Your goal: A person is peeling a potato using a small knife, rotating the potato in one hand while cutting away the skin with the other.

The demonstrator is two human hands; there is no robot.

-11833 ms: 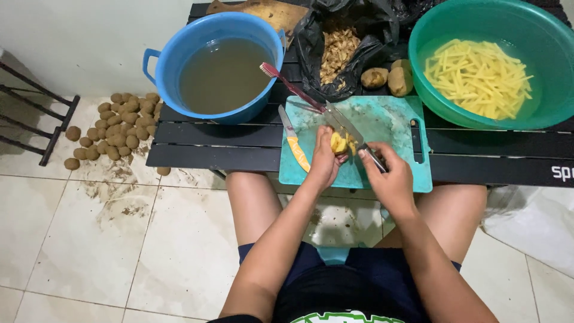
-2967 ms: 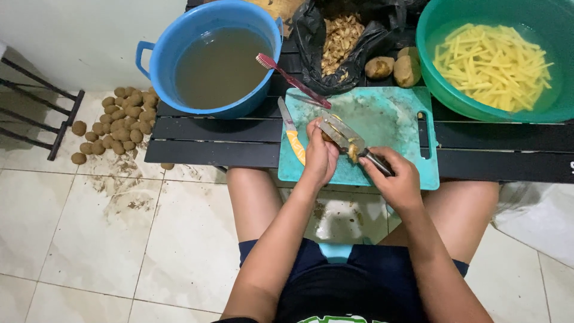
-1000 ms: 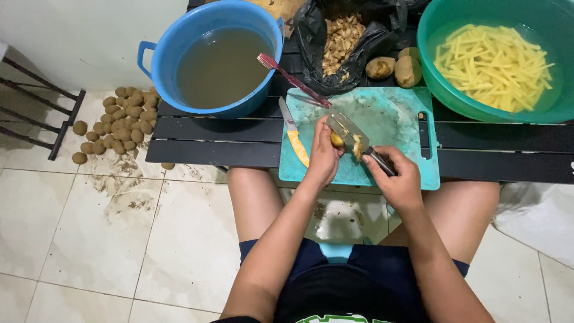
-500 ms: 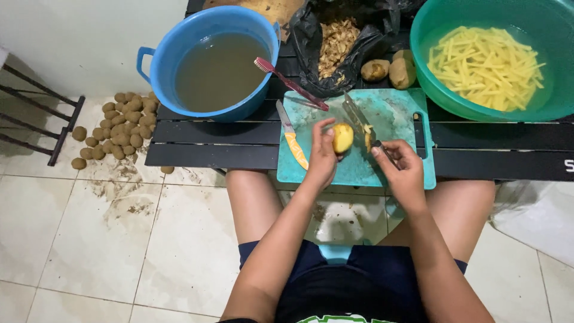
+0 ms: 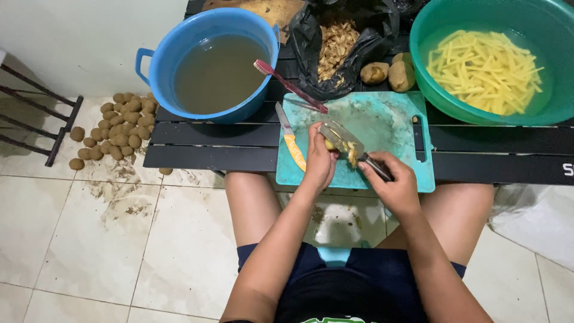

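Here, left hand pinching potato on teal board, right hand gripping knife just beside.

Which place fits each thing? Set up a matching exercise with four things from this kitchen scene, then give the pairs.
Things:
1. toothbrush
2. potato strips
3. unpeeled potatoes
4. orange-handled knife

Places:
A. in the green basin
B. on the floor
C. lying on the cutting board
D. resting on the blue tub's rim

Pairs: 1-D, 2-A, 3-B, 4-C
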